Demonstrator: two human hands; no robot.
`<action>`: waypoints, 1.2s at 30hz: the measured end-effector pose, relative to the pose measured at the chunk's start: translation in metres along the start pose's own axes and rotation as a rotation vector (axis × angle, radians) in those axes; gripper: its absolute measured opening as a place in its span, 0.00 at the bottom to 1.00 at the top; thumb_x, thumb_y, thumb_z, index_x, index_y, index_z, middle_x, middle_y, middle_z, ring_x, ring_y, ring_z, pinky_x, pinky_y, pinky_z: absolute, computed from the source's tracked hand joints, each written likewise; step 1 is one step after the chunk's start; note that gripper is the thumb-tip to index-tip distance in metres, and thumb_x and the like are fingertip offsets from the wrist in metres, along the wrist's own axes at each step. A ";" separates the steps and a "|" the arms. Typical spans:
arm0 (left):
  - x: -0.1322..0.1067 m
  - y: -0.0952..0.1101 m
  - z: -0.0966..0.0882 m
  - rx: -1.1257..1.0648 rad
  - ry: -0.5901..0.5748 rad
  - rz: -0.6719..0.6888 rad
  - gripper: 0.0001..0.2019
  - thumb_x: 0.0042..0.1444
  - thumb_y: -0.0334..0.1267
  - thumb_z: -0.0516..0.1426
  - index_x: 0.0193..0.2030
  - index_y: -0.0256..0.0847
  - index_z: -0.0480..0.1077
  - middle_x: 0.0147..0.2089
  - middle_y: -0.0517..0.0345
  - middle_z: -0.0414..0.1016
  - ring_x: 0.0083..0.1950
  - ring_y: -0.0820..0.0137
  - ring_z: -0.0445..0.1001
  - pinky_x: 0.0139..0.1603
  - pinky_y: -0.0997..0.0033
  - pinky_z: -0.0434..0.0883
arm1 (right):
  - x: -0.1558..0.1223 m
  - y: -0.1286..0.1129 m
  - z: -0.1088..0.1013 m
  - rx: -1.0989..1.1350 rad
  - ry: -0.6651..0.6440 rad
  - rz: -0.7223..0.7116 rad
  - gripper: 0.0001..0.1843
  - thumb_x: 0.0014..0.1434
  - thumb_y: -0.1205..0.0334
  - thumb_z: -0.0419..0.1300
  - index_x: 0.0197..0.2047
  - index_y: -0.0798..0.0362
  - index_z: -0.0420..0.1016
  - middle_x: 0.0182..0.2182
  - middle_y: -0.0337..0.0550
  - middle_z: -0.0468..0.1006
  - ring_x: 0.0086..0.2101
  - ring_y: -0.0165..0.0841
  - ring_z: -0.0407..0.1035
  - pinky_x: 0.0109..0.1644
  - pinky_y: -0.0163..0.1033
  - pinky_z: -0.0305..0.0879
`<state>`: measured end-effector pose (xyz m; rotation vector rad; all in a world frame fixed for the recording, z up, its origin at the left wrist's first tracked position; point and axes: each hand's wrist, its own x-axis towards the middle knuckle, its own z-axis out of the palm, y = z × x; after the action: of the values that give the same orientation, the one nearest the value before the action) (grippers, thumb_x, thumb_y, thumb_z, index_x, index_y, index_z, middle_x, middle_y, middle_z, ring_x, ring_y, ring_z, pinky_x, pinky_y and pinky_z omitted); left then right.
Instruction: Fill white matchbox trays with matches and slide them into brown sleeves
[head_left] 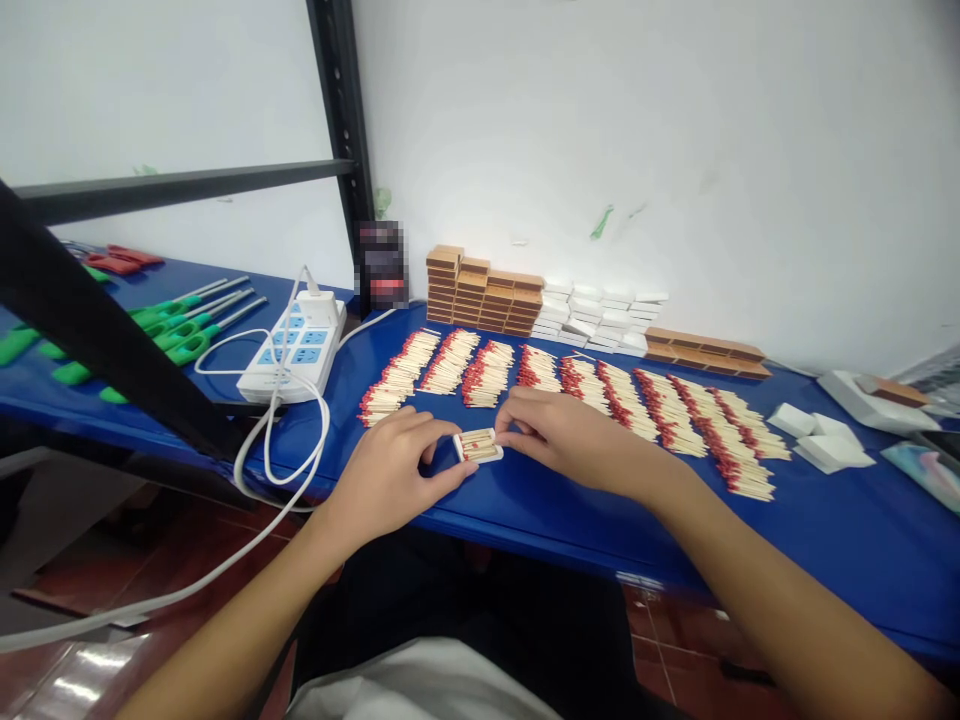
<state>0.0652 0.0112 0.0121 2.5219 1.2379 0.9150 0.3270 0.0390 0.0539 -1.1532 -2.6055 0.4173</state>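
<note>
The tray of matches sits by the near edge of the table. The left hand is clamped on its left end and the right hand pinches its right end. A slip could tip it and spill matches onto the floor. Just beyond, the right wrist could scatter the match rows.

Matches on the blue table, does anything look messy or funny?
Not really. The matches lie in tidy rows, and the left hand and right hand hold a little box of them. Only the white cable looks messy: it loops off the table edge toward the floor.
</note>
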 end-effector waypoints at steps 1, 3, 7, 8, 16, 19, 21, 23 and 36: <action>0.000 0.000 0.000 0.000 -0.001 0.000 0.10 0.66 0.46 0.68 0.47 0.43 0.81 0.31 0.61 0.73 0.35 0.66 0.71 0.39 0.64 0.64 | -0.001 -0.002 0.000 0.002 -0.016 -0.002 0.07 0.74 0.61 0.59 0.42 0.51 0.76 0.41 0.45 0.78 0.38 0.36 0.71 0.40 0.40 0.62; 0.000 -0.001 0.000 -0.001 0.001 0.005 0.10 0.66 0.46 0.68 0.47 0.43 0.81 0.31 0.61 0.73 0.35 0.66 0.70 0.39 0.64 0.64 | -0.002 -0.006 0.000 0.005 -0.033 -0.002 0.07 0.74 0.62 0.59 0.42 0.51 0.76 0.42 0.45 0.78 0.38 0.36 0.71 0.41 0.40 0.62; 0.000 -0.001 0.001 -0.001 0.000 0.023 0.09 0.66 0.45 0.68 0.47 0.44 0.81 0.31 0.62 0.72 0.35 0.66 0.70 0.39 0.65 0.64 | -0.001 -0.010 0.004 0.022 -0.030 -0.008 0.06 0.74 0.63 0.60 0.43 0.51 0.76 0.41 0.44 0.77 0.38 0.35 0.70 0.40 0.39 0.61; 0.000 -0.001 0.001 0.000 -0.001 0.026 0.09 0.66 0.45 0.68 0.47 0.44 0.81 0.31 0.62 0.72 0.35 0.66 0.70 0.39 0.65 0.65 | -0.001 -0.011 0.005 0.031 -0.028 -0.017 0.05 0.74 0.64 0.60 0.43 0.51 0.76 0.40 0.43 0.77 0.38 0.35 0.70 0.40 0.39 0.61; 0.001 -0.001 0.000 -0.016 0.001 0.039 0.11 0.66 0.46 0.68 0.48 0.42 0.80 0.32 0.62 0.73 0.35 0.66 0.70 0.40 0.65 0.64 | 0.004 -0.006 0.009 0.126 0.037 -0.038 0.06 0.73 0.64 0.60 0.42 0.52 0.77 0.33 0.38 0.72 0.34 0.32 0.65 0.39 0.38 0.58; 0.000 -0.001 0.000 -0.017 0.004 0.049 0.10 0.66 0.45 0.68 0.47 0.42 0.80 0.32 0.62 0.72 0.35 0.67 0.69 0.39 0.65 0.64 | 0.007 -0.005 0.010 0.154 0.071 -0.041 0.06 0.71 0.62 0.64 0.39 0.52 0.78 0.30 0.36 0.69 0.32 0.31 0.64 0.38 0.38 0.57; 0.000 -0.001 0.001 -0.018 0.010 0.049 0.10 0.66 0.45 0.68 0.47 0.42 0.80 0.32 0.62 0.72 0.35 0.67 0.69 0.39 0.65 0.63 | 0.009 -0.004 0.011 0.185 0.063 -0.045 0.06 0.69 0.61 0.67 0.38 0.52 0.78 0.29 0.34 0.67 0.32 0.31 0.64 0.37 0.37 0.56; -0.001 -0.001 0.001 -0.020 0.008 0.050 0.10 0.66 0.45 0.68 0.47 0.43 0.80 0.31 0.62 0.72 0.35 0.67 0.69 0.39 0.65 0.63 | 0.011 -0.004 0.013 0.218 0.052 -0.035 0.07 0.68 0.60 0.68 0.38 0.52 0.78 0.28 0.33 0.67 0.31 0.30 0.63 0.36 0.37 0.56; 0.000 -0.002 0.002 -0.016 -0.004 0.064 0.09 0.66 0.45 0.68 0.47 0.43 0.80 0.31 0.63 0.71 0.35 0.67 0.68 0.39 0.66 0.62 | 0.015 -0.001 0.021 0.331 0.047 -0.009 0.11 0.66 0.53 0.70 0.38 0.51 0.80 0.26 0.31 0.63 0.29 0.29 0.61 0.34 0.37 0.54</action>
<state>0.0646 0.0125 0.0094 2.5631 1.1500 0.9291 0.3091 0.0461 0.0369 -1.0243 -2.3823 0.7745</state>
